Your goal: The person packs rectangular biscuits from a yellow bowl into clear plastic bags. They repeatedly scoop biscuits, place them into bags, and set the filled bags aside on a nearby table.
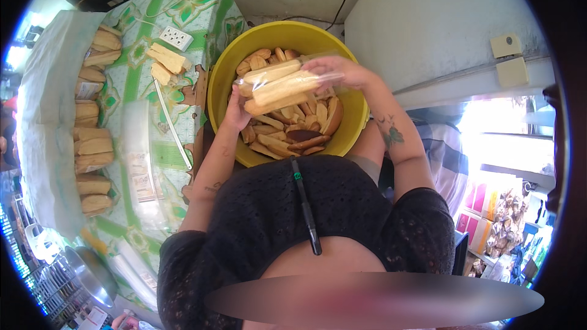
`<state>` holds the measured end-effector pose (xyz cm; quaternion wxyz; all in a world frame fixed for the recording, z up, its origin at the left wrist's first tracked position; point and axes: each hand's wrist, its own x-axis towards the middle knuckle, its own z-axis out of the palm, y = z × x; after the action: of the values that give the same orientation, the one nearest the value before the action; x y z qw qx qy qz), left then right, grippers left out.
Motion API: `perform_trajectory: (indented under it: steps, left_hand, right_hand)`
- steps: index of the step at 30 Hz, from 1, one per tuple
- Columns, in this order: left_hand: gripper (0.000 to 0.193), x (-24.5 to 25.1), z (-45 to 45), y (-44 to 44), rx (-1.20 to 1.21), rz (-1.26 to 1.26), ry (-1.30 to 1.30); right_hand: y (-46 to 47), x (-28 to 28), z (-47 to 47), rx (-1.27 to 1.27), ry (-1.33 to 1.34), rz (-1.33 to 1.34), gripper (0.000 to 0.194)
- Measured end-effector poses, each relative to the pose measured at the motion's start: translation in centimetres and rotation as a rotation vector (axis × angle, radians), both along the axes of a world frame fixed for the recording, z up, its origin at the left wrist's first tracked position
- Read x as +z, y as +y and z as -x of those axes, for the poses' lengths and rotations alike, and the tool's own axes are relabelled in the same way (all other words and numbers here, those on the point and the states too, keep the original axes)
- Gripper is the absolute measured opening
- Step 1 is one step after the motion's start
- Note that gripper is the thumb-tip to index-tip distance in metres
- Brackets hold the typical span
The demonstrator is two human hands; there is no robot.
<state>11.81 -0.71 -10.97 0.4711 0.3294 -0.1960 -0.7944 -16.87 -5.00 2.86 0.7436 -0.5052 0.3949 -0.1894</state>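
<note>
A clear plastic bag [279, 83] filled with long pieces of bread is held up between my two hands. My left hand [237, 111] grips its left end from below. At the other end, my right hand [337, 72] has its fingers on the loose plastic; whether some are inside the bag is unclear. Below sits a large yellow tub [219, 96], holding many loose bread pieces [279, 140], pale on the cut side and brown on the crust. The bag hides part of the bread heap.
A table with a green-and-white patterned cover [137, 50] stands at left. On it lie filled bread packs [94, 146], loose bread pieces [168, 62], a power strip [176, 38], a thin white strip [172, 123] and flat plastic bags [142, 169]. A pale wall panel [435, 23] rises at right.
</note>
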Motion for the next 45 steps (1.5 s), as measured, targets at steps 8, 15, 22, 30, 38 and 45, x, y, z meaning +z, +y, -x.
perform_trajectory:
  steps: [8,15,22,30,38,45]
  left_hand:
    - [0.067,-2.4,-0.9,-0.3,0.085,-0.070,0.120]
    - [0.070,-3.6,-2.1,0.6,0.207,-0.052,0.217]
    - [0.080,-3.6,-2.3,0.7,0.163,-0.145,0.226]
    - [0.073,-3.7,-1.9,0.4,0.262,-0.085,0.158]
    - [0.072,-3.6,-1.8,-0.1,0.334,0.054,0.130]
    - [0.083,-0.8,-1.2,0.0,0.273,0.281,0.128]
  right_hand:
    - [-2.8,0.2,0.8,0.115,-0.118,0.274,0.022]
    - [-6.6,-17.4,3.0,-0.925,-0.309,0.022,0.020]
    - [-2.2,-29.4,-0.5,-0.250,1.086,0.525,0.048]
    - [-3.0,-19.1,-0.5,-0.325,1.012,0.708,0.044]
    - [-0.7,-3.7,8.6,-0.638,-0.293,0.559,0.034]
    - [1.9,-2.7,8.7,-0.423,-0.187,0.434,0.022]
